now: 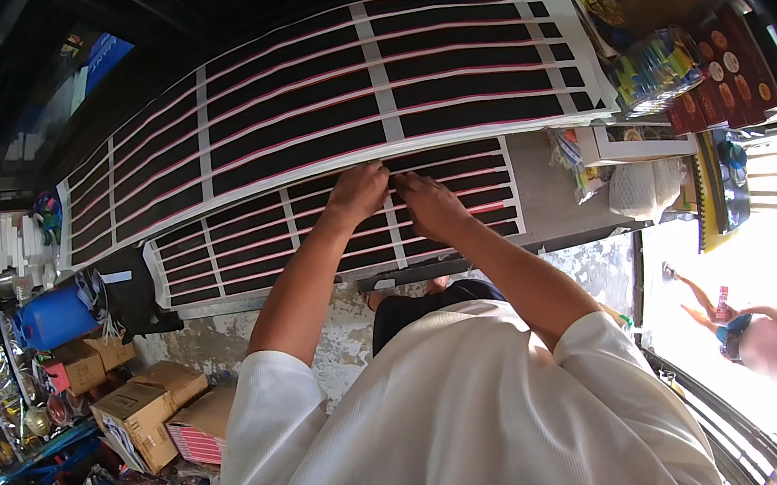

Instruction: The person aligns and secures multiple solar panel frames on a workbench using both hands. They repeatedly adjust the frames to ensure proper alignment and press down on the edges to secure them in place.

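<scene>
A printed sheet [255, 270] lies in front of me, with black panels divided by pale bands and thin red-and-white lines. My left hand [360, 193] rests over the sheet's far side, fingers curled together near the front edge of a larger stack of similar sheets [292, 108]. Just to its right, my right hand [431, 204] is closed with its fingertips bunched over the same sheet. The two hands nearly meet, and whatever is pinched between their fingertips is too small to tell. The larger stack runs along the back, partly covering the nearer sheet's far edge.
Packaged goods [651, 71] and a white box [635, 141] crowd the right end of the grey tabletop [549, 192]. At left stand a blue container [54, 314] and cardboard boxes [150, 406]. Beyond the doorway at right, a person [739, 334] is outside in bright light.
</scene>
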`<action>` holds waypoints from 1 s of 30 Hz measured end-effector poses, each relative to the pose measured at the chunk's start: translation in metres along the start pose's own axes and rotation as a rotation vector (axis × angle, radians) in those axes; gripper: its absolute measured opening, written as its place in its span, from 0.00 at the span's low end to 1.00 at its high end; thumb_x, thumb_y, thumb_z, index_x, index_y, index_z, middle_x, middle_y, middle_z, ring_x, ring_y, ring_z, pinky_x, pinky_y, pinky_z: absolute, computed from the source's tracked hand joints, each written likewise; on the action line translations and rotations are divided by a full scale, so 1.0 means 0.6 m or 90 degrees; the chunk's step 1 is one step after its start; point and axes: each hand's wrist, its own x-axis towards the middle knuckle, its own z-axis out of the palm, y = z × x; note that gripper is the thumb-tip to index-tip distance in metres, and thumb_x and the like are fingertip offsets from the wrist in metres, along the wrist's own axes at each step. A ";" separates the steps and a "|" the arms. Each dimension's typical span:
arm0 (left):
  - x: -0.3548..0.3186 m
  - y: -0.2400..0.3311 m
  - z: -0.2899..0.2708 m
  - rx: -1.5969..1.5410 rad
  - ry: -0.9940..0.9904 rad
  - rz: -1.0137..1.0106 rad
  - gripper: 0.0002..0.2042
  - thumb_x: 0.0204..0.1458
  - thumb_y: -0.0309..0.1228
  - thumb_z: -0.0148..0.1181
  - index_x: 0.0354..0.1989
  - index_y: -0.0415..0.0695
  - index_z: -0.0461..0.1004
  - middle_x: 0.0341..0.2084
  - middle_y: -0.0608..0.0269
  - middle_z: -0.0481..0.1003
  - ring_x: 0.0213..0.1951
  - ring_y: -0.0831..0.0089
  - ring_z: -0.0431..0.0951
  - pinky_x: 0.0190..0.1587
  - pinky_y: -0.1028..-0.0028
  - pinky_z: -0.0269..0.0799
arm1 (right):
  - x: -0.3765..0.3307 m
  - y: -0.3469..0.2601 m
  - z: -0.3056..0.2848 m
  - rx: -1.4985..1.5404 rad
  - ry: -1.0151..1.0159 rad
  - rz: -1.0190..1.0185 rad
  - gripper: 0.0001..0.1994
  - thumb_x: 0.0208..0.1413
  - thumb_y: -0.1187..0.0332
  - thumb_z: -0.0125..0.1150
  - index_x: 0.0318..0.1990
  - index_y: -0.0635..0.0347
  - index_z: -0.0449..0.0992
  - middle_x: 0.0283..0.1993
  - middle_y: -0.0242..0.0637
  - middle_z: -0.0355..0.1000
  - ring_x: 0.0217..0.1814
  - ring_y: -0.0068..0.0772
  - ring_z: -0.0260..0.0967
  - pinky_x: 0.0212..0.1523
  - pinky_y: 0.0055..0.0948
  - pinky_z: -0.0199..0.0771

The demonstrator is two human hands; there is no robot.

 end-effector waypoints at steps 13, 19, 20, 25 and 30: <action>0.009 0.036 0.011 -0.057 0.035 -0.012 0.16 0.50 0.31 0.79 0.42 0.36 0.81 0.43 0.49 0.81 0.48 0.46 0.86 0.51 0.53 0.85 | -0.024 0.007 -0.026 -0.041 -0.048 0.032 0.25 0.53 0.76 0.68 0.61 0.64 0.79 0.69 0.44 0.72 0.71 0.51 0.72 0.74 0.46 0.74; 0.008 0.035 0.003 -0.057 0.016 -0.045 0.17 0.50 0.30 0.78 0.45 0.36 0.79 0.44 0.47 0.81 0.50 0.45 0.85 0.53 0.51 0.84 | -0.020 0.012 -0.018 -0.036 -0.004 0.007 0.26 0.52 0.76 0.68 0.61 0.64 0.79 0.69 0.44 0.72 0.71 0.51 0.72 0.73 0.46 0.75; 0.007 0.034 0.001 -0.056 0.004 -0.054 0.17 0.51 0.30 0.77 0.45 0.36 0.79 0.44 0.47 0.81 0.50 0.45 0.85 0.53 0.50 0.84 | -0.018 0.011 -0.017 -0.033 -0.006 0.013 0.26 0.52 0.76 0.68 0.61 0.64 0.79 0.69 0.44 0.72 0.71 0.51 0.72 0.73 0.45 0.75; 0.014 0.034 -0.008 -0.056 -0.020 -0.046 0.18 0.51 0.31 0.78 0.45 0.36 0.79 0.45 0.47 0.81 0.51 0.44 0.85 0.53 0.50 0.84 | -0.004 0.002 -0.021 -0.033 -0.064 0.046 0.26 0.52 0.77 0.67 0.61 0.64 0.79 0.69 0.44 0.72 0.69 0.51 0.74 0.71 0.45 0.77; 0.018 0.028 -0.010 -0.049 -0.038 -0.034 0.18 0.51 0.31 0.79 0.46 0.36 0.79 0.46 0.46 0.81 0.52 0.44 0.85 0.54 0.50 0.83 | 0.003 -0.007 -0.033 -0.027 -0.091 0.062 0.25 0.52 0.78 0.66 0.61 0.63 0.79 0.68 0.44 0.73 0.68 0.51 0.75 0.70 0.45 0.78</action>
